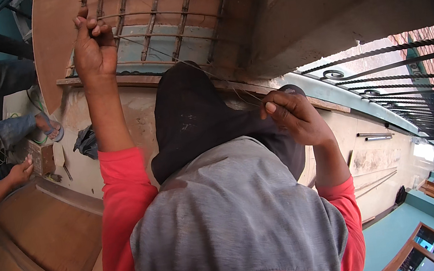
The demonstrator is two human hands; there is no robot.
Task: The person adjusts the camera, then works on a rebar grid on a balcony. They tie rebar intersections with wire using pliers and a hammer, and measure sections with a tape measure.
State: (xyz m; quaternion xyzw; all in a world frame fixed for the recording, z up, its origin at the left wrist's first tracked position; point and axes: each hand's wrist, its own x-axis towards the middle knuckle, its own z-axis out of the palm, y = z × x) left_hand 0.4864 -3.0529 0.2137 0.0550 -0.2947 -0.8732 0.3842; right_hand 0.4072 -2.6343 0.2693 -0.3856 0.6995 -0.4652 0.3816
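The lower middle of the frame is filled by the person's own torso, clad in a grey vest over red sleeves (126,205), with a black cloth (192,117) hanging above it that blocks the view of the middle of the scene. Across the upper middle, a rusty rebar grid (166,19) is seen lying against a plywood sheet (54,42), with a grey concrete beam (331,0) running to the upper right. A black spiral-bar railing (404,74) is seen at the right edge, above a pale concrete floor (377,156).

At the left edge, another person's jeans-clad leg and sandalled foot (50,127) are visible, and below them a further bare hand (20,171) is rested beside a small wooden block (44,158). A brown wooden panel (47,239) occupies the lower left.

The left hand (93,47) is raised in the upper left, its fingers curled shut around a bar at the grid's left edge. The right hand (295,115), right of centre and well apart from the left, is pinched closed on a thin wire (214,77), which is stretched up and leftward from the fingertips towards the grid, passing over the black cloth.
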